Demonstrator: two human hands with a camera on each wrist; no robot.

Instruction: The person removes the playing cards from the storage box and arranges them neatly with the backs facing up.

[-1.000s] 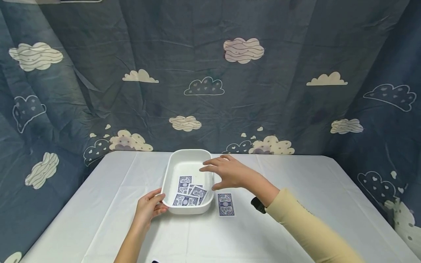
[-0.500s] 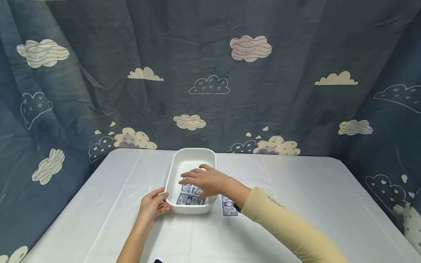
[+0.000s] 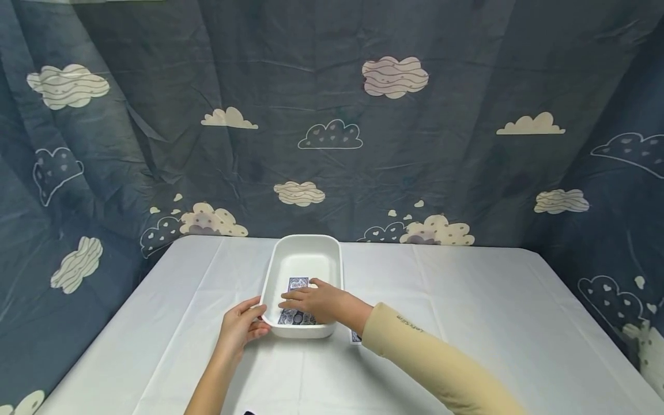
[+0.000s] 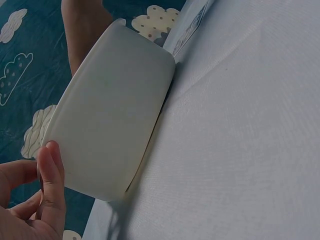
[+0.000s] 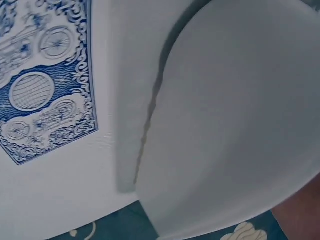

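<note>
A white rectangular tray [image 3: 306, 331] stands on the table, with several blue-backed playing cards [image 3: 297, 318] lying face down near its front end. My left hand [image 3: 241, 324] holds the tray's front left corner, thumb and fingers at the rim; the left wrist view shows fingers [image 4: 51, 172] against the tray's wall [image 4: 112, 110]. Inside the tray, my right hand [image 3: 324, 302] is low over the cards with its fingers extended, covering some of them. Its thumb is hidden. On the cloth right of the tray lies another playing card [image 5: 45, 90], mostly hidden by the right sleeve in the head view.
White cloth [image 3: 441, 300] covers the table. A dark blue curtain with printed clouds [image 3: 332, 190] hangs behind and at both sides. A small dark object [image 3: 249, 412] shows at the bottom edge of the head view.
My right hand has moved left and down from above the tray's right rim onto the cards inside. The left hand keeps its hold on the tray. The head view has shifted slightly.
</note>
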